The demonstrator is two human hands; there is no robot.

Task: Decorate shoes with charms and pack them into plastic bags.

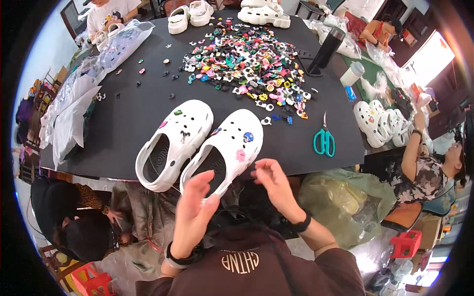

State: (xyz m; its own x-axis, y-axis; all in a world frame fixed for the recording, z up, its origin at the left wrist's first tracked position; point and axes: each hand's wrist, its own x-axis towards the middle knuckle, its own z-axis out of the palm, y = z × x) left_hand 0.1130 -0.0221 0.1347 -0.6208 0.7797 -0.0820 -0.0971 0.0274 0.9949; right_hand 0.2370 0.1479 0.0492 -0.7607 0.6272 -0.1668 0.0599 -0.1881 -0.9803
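Two white clogs lie side by side at the table's near edge, toes pointing away from me. The left clog [195, 117] carries a green charm, a pink one and a dark figure-shaped one. On the right clog [244, 123] sit a blue helmet charm [248, 137] and a pink flower charm [240, 155]. My left hand [195, 209] is raised before the right clog's heel, covering part of it, thumb and fingers apart and holding nothing. My right hand [275, 186] hovers just right of that clog, fingers loosely bent and apart, with nothing visible in them.
A heap of colourful shoe charms [247, 59] spreads over the black table [123, 133]. Teal-handled scissors [324, 140] lie at right, near a black stand [328, 49] and white bottle [352, 74]. More white clogs [373, 121] and plastic bags [71, 116] flank the table. Several people work around it.
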